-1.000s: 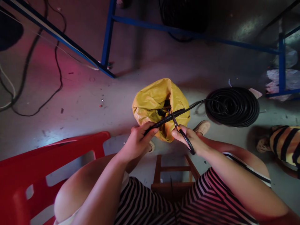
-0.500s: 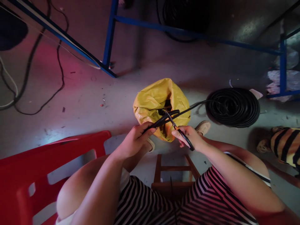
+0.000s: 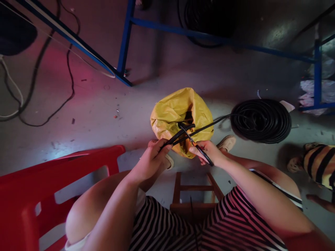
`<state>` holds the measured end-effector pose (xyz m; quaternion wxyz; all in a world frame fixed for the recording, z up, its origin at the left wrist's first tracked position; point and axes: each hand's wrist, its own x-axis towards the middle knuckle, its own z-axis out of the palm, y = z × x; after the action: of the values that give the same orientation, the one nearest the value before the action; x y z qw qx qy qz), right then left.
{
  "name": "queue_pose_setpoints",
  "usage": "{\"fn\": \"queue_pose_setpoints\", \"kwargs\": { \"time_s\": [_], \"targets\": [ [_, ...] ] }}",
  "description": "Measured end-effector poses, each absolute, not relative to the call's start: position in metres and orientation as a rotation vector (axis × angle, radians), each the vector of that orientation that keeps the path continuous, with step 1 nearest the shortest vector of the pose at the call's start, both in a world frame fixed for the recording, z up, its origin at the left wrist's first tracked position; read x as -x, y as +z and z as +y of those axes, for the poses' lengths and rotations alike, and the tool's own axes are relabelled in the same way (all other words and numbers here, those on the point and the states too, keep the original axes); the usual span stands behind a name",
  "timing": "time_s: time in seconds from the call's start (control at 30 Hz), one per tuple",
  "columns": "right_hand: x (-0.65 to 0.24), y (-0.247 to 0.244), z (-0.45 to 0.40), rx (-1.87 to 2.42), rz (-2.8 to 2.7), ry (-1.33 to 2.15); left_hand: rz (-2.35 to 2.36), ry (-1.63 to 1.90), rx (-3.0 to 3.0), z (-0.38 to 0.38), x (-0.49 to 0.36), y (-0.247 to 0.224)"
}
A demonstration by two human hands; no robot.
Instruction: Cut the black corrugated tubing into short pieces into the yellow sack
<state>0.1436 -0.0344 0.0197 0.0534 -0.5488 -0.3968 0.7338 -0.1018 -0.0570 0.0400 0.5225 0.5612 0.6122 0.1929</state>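
a left hand (image 3: 154, 153) clasps its fingers around a black ribbed tube (image 3: 176, 136) and, it appears, a thinner black cable (image 3: 206, 128) above a yellow sack (image 3: 169, 108), while the right hand (image 3: 211, 151) grips scissors (image 3: 193, 142) with blades crossing the cable. the tube's far end is loose; the cable, seemingly not yet cut, runs unbroken to a coil (image 3: 261, 120) on the floor (image 3: 131, 122).

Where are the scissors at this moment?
In the head view, the scissors are slightly right of centre, in the right hand, pointing over the yellow bag.
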Motion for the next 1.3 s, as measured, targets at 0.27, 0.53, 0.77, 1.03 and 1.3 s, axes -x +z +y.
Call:
{"fn": "queue_pose_setpoints", "kwargs": {
  "time_s": [0.27,0.53,0.77,1.03,1.3],
  "targets": [
    [-0.145,0.009,-0.037,1.672,-1.241,2.289,1.499,0.487,-1.316,-0.066,0.106,0.034],
    [-0.145,-0.001,-0.042,1.650,-1.286,2.313,1.485,0.497,-1.271,-0.073,0.108,0.030],
    [-0.146,-0.001,-0.040,1.660,-1.288,2.335,1.481,0.494,-1.296,-0.077,0.103,0.023],
    [-0.147,-0.005,-0.042,1.662,-1.259,2.357,1.494,0.489,-1.257,-0.077,0.103,0.024],
    [-0.143,0.001,-0.039,1.673,-1.188,2.385,1.507,0.476,-1.251,-0.077,0.104,0.024]
  ]
}}
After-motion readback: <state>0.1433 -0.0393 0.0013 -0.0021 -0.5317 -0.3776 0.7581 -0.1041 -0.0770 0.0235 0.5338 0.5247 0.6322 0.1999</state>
